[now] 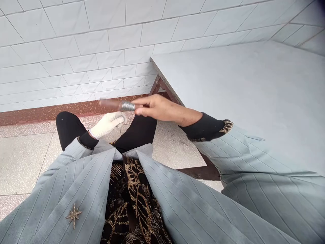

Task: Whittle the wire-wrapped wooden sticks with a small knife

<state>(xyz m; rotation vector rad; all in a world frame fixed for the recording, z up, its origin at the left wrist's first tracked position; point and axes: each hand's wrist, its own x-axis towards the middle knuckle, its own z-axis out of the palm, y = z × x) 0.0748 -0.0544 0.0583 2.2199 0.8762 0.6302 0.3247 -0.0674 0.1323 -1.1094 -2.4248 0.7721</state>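
Note:
Pinched between the thumb and fingers of my bare right hand [158, 108] is a brown stick wound with silvery wire [127, 106]. It points left, and its far end is smeared by motion. My left hand [108, 124], in a white knit glove, is closed just below the stick, above my lap. The gloved fingers curl inward, and I cannot make out whether anything is inside them. From this view I cannot tell whether the glove touches the stick.
A pale grey tabletop [243, 84] on brown legs stands at my right, under my right sleeve. White wall tiles [96, 37] rise ahead, above a reddish-brown skirting [30, 117]. My black-clad knees [69, 127] are below my hands, over a speckled floor [22, 159].

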